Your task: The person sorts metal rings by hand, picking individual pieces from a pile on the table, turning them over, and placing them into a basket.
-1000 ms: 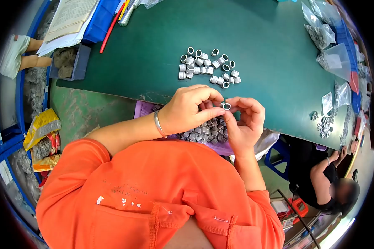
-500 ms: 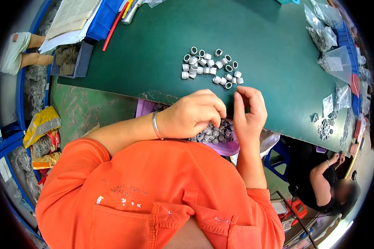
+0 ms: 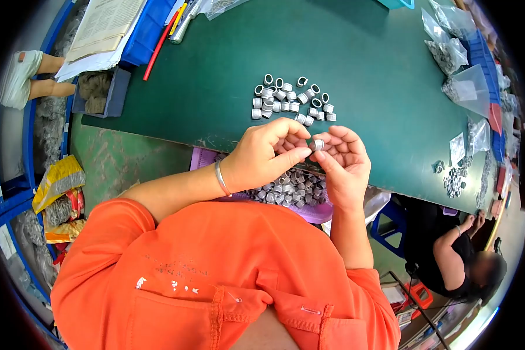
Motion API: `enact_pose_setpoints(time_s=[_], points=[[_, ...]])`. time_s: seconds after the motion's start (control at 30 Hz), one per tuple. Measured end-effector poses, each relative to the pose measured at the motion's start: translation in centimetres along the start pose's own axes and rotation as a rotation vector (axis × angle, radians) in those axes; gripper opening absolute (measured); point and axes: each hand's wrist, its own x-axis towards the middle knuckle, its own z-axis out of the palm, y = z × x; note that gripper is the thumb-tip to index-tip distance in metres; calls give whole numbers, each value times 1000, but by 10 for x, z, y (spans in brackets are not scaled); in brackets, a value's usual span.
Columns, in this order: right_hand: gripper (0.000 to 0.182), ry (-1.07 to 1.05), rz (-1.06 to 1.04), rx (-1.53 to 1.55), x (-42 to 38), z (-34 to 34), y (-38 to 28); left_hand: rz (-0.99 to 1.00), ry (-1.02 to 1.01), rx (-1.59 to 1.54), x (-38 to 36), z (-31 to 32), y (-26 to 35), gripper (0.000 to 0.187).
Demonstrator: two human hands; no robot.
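Observation:
My right hand (image 3: 347, 166) pinches a small grey metal ring (image 3: 317, 144) between thumb and fingers, over the table's near edge. Facing it, my left hand (image 3: 262, 149) has its fingers curled and its thumb apart from them, the thumb tip close beside the ring. Just beyond both hands, several loose metal rings (image 3: 287, 107) lie in a cluster on the green table (image 3: 216, 76), some upright and some on their sides. Below my hands, a purple basket (image 3: 201, 157) holds many more grey metal rings (image 3: 291, 189), partly hidden by my left forearm.
A blue bin (image 3: 149, 38), papers (image 3: 99, 32), a red pencil (image 3: 160, 49) and a grey box (image 3: 116, 93) are at the left. Plastic bags (image 3: 469, 90) and small metal parts (image 3: 455, 182) line the right side. A co-worker (image 3: 449, 256) sits at the right.
A metal ring now shows in my right hand. My hands have come closer together, and my left hand's thumb has stretched out toward the ring.

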Motion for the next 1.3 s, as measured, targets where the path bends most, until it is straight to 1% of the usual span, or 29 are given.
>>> enact_pose_setpoints(time_s=[0.03, 0.07, 0.1, 0.17, 0.2, 0.23, 0.27, 0.3, 0.33, 0.37, 0.43, 0.47, 0.5, 0.53, 0.57, 0.63, 0.67, 0.7, 0.77, 0.8, 0.83, 0.9, 1.03, 1.07, 1.1, 1.17, 1.23, 1.3], points=[[34, -6, 21, 60, -2, 1, 0, -95, -16, -180, 0, 1, 0, 17], [32, -10, -19, 37, -4, 1, 1, -95, -15, -180, 0, 2, -1, 17], [32, -11, -17, 37, -6, 0, 5, -94, -26, -235, 0, 2, -1, 15], [30, -127, -373, -336, -7, -2, 12, -90, -37, -288, 0, 0, -2, 13], [27, -195, -441, -377, -4, -4, 10, 47, -56, -119, 1, -4, -1, 12], [27, -196, -443, -378, 1, -8, 8, 184, -73, 49, 1, -8, -1, 12], [25, -102, -535, -656, 7, -12, 5, 319, -90, 218, 1, -12, -1, 12], [24, -1, -622, -933, 12, -12, 4, 320, -90, 218, 0, -15, -1, 12], [20, 131, -504, -987, 16, -8, 1, 366, -180, 315, -2, -18, -1, 12], [18, 197, -440, -998, 22, -2, -2, 413, -270, 413, -3, -19, -1, 12], [19, 159, -594, -1223, 36, -15, 10, 443, -282, 450, -5, -17, 0, 12], [19, 157, -597, -1219, 36, -18, 9, 407, -249, 434, -6, -15, 1, 12], [20, 108, -564, -1226, 37, -21, 9, 371, -219, 418, -7, -15, 1, 12], [22, 61, -531, -1234, 36, -21, 8, 364, -185, 448, -6, -16, 1, 12], [22, 65, -534, -1232, 34, -20, 7, 367, -188, 451, -4, -16, 1, 12], [27, 108, -260, -901, 26, -19, 4, 312, -2, 551, 4, -15, 3, 13], [36, 87, -138, -584, 23, -20, 5, 316, -3, 552, 10, -13, 3, 13], [36, 89, -143, -584, 19, -19, 4, 389, 32, 639, 19, -11, 4, 17], [46, 53, -72, -87, 13, -13, -2, 542, 105, 813, 35, -7, 6, 27], [52, 27, -73, -46, 11, -16, -1, 511, 52, 892, 40, -7, 5, 32], [52, 26, -83, -48, 9, -16, -2, 521, 52, 893, 43, -6, 2, 32], [55, 26, -51, 72, 4, -16, -4, 506, -4, 972, 46, -2, -5, 30], [54, -8, -5, 172, 0, -20, -7, 543, 30, 881, 45, -4, -8, 26], [50, -16, -2, 191, -1, -20, -8, 557, 34, 880, 44, -5, -6, 25], [50, -14, 2, 191, -3, -20, -7, 553, 33, 879, 43, -6, -6, 25], [43, -44, -39, 30, -7, -21, -6, 578, 38, 894, 40, -10, -5, 25], [23, -190, -112, -163, -11, -26, -6, 579, 48, 890, 37, -12, -3, 23], [20, -192, -188, -460, -7, -27, -3, 575, 25, 873, 33, -16, -4, 20]])
